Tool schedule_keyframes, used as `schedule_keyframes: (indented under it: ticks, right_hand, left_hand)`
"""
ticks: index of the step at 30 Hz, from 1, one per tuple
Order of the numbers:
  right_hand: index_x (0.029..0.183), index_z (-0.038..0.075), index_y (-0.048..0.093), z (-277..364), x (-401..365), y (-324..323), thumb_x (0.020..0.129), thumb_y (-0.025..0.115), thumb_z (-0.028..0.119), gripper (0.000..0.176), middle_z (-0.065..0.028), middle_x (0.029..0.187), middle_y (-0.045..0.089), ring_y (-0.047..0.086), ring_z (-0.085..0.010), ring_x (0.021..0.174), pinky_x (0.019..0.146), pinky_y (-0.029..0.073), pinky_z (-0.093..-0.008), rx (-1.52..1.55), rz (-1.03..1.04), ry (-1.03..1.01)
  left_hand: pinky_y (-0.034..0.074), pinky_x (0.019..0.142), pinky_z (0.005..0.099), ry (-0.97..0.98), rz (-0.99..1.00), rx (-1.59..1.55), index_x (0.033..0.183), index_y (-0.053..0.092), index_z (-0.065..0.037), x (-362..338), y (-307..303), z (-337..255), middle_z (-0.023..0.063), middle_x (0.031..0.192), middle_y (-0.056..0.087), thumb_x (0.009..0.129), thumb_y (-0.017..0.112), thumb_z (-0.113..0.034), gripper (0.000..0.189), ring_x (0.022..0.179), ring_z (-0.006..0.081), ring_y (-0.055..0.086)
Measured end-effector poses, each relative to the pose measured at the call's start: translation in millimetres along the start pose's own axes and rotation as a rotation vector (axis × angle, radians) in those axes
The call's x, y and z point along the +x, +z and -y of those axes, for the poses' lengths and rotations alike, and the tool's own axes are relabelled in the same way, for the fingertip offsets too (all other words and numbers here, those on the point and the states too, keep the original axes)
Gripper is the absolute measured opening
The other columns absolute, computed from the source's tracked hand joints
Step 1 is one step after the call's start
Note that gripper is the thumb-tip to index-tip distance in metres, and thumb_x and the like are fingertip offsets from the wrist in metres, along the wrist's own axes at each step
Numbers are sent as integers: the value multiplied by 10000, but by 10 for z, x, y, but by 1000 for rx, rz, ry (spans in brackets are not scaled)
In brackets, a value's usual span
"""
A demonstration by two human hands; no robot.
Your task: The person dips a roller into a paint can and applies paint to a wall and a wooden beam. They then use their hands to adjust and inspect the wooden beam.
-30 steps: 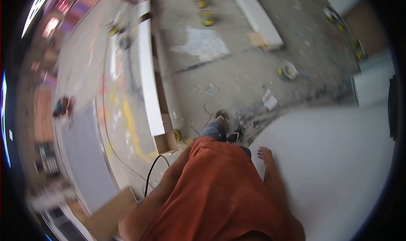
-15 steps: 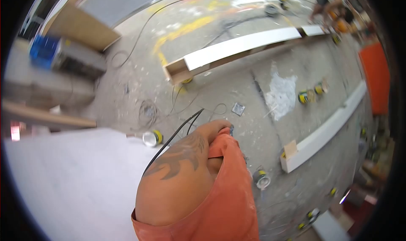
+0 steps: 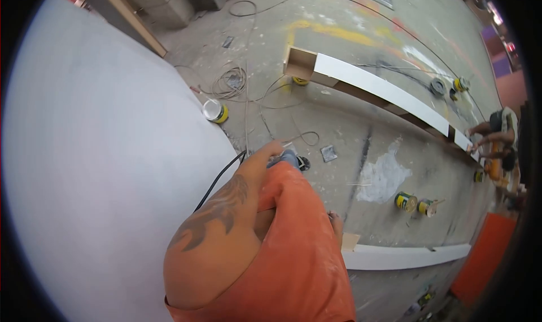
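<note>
My tattooed left arm reaches forward over the orange shirt, and my left hand (image 3: 274, 148) is beside my blue-grey trouser leg (image 3: 287, 158). A small whitish thing shows by its fingertips, but whether it is held I cannot make out. A black cable (image 3: 217, 178) runs behind this arm, along the edge of a large white panel (image 3: 107, 124). At the shirt's right edge is a small patch of skin (image 3: 336, 223), apparently my right hand; its fingers are too unclear to read. A dark sandal (image 3: 304, 163) is just beyond my left hand.
A long white box-like board (image 3: 384, 90) rests on cans ahead; another white board (image 3: 406, 257) lies at right. An open can (image 3: 215, 111), coiled cord (image 3: 231, 82), white-stained sheet (image 3: 384, 178) and two cans (image 3: 405, 201) are on the floor. People (image 3: 499, 141) crouch at far right.
The view has turned, so the white panel fills more of the left side and the boards appear rotated. My left hand appears higher and farther left, with the sandal now visible beside it.
</note>
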State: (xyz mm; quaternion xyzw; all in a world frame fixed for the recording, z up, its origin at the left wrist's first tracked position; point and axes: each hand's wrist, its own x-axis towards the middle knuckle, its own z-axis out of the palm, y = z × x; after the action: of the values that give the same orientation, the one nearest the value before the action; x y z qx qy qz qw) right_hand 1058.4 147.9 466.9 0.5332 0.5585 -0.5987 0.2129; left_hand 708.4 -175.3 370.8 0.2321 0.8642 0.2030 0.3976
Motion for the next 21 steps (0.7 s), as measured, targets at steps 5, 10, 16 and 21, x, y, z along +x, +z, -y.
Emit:
schedule_keyframes:
  ticks: [5,10,16,21]
  right_hand:
    - [1125,75,620,136,269,-269,943,626,216,230,-53,1003,662,647,-193,888,719,520,-330,109,24,-4]
    - [1104,68,643,142,408,-313,917,635,207,233,-59,977,669,654,-206,882,709,527,-349,-17,86,57]
    - [1012,21,695,192,991,-85,922,590,248,266,-98,949,703,683,-235,798,686,543,-382,-899,238,-244]
    - [1020,18,692,1378,958,663,919,588,272,292,-101,939,707,683,-239,791,694,546,-390,-1129,254,-415]
  left_hand:
    - [519,869,487,-187,45,2,991,735,-22,-729,948,609,255,1075,685,883,519,-356,412,993,419,670]
    - [521,849,485,-91,-191,-186,995,738,-36,-1252,1503,450,233,1037,698,937,483,-378,430,955,391,678]
    - [530,792,452,-222,-480,-716,1031,720,-50,-1929,1202,159,180,991,709,953,494,-344,379,881,320,680]
    - [537,744,424,-307,-714,-1154,1062,705,-61,-2116,449,58,136,953,718,967,504,-316,338,819,260,682]
